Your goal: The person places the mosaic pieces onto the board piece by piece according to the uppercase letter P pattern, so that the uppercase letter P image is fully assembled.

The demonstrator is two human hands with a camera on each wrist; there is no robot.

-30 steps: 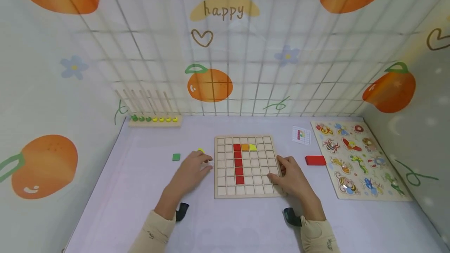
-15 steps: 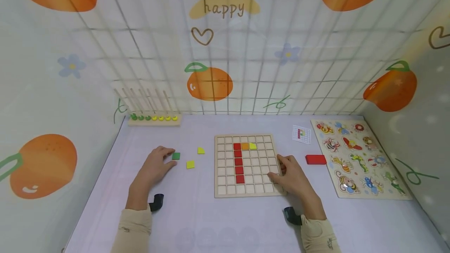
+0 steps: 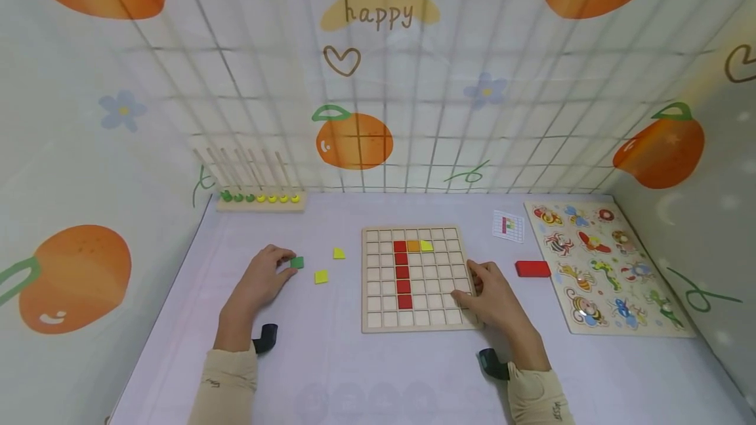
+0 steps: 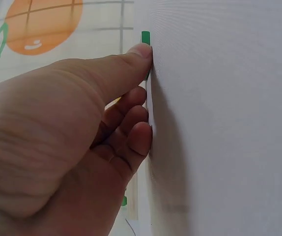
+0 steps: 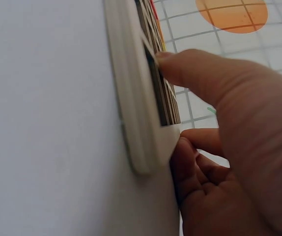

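My left hand (image 3: 263,281) is at the left of the table, thumb and forefinger pinching a small green square tile (image 3: 298,262). In the left wrist view the thumb covers most of this green tile (image 4: 145,37), which lies close to the tabletop. My right hand (image 3: 491,295) grips the right edge of a wooden grid board (image 3: 413,329), thumb on top and fingers at its side. Set in the board are a column of several red tiles (image 3: 403,272), an orange tile (image 3: 413,246) and a yellow tile (image 3: 426,246) with one rounded corner.
Two yellow tiles, a rounded one (image 3: 338,253) and a square one (image 3: 321,277), lie between left hand and board. A bead rack (image 3: 261,205) stands back left. To the right are a pattern card (image 3: 508,226), a red block (image 3: 533,269) and an insect puzzle board (image 3: 602,274).
My left hand has moved left from beside the board, past the yellow tiles, to the green tile and taken hold of it. My right hand stays on the board's edge.
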